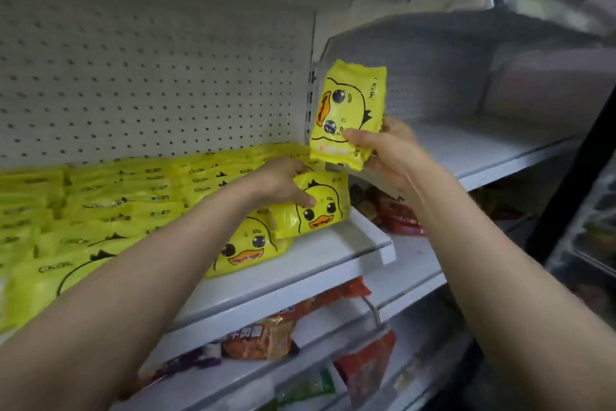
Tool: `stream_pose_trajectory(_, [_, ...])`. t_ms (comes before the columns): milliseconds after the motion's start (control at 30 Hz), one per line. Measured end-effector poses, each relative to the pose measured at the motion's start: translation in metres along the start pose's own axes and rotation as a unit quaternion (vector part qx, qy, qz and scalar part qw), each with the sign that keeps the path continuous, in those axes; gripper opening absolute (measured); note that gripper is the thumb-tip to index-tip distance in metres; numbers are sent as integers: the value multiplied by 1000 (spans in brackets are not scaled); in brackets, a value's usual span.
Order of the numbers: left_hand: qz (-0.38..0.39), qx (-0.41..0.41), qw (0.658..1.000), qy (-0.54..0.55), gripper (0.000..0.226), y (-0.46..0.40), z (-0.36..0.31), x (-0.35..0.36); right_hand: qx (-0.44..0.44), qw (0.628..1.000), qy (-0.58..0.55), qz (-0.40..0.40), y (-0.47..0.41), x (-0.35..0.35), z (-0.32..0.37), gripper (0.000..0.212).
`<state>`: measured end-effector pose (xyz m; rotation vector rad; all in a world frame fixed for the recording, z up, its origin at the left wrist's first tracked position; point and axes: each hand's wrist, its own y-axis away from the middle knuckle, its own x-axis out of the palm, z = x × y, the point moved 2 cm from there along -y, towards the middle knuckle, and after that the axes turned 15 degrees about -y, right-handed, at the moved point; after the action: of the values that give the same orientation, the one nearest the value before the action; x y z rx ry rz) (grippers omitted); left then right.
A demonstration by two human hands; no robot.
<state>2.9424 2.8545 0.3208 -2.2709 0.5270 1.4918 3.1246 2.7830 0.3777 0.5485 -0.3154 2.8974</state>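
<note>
Duck packs, one per hand

The right hand (390,150) has a tight grip on the raised pack (350,110), thumb on its front, up above the shelf (333,254). The left hand (283,184) is curled over the front pack (320,207), which stands on the shelf near its edge.

Forearms (150,260), left hand (283,184) and right hand (390,152) are bare.

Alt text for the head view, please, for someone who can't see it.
The right hand holds up a yellow duck packet; the left hand grips a second duck packet at the right end of a stocked white shelf.
</note>
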Motion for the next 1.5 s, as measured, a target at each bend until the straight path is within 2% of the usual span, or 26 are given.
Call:
stream_pose_trajectory(167, [-20,-19,996,-81,69,-53,-10,6,13,996,71,57,-40,-29,4,40])
stream_pose_trajectory(400, [-51,-86,990,-100,56,-84,8,13,14,995,67,70,-77,-67,2,43])
stream_pose_trajectory(633, [-65,-114,983,-125,47,-88,27,10,6,995,58,79,-96,-88,1,40])
stream_pose_trajectory(733, [-74,-124,978,-149,51,-91,29,10,-1,994,68,83,-104,-90,-1,42])
stream_pose_trajectory(967, [-85,-154,953,-248,66,-91,21,14,11,984,122,128,-116,-82,-9,30])
stream_pose_trajectory(1100, [-97,-168,955,-225,62,-74,26,11,-1,967,200,160,-121,-71,-12,34])
stream_pose_trajectory(1167, [-111,-181,960,-185,53,-61,30,2,-14,950,260,173,-124,-63,-15,35])
stream_pose_trajectory(1233, [-129,-205,958,-156,48,-45,34,-6,-16,915,348,202,-126,-52,-18,36])
stream_pose_trajectory(1300, [-144,-229,951,-151,47,-27,34,-9,-12,852,463,244,-124,-40,-25,42])
stream_pose_trajectory(1400, [-139,-246,946,-161,50,-2,20,-2,-8,745,592,307,-115,-22,-38,65])
stream_pose_trajectory(1500, [-119,-247,944,-184,56,14,9,14,4,705,627,332,-111,-13,-54,70])
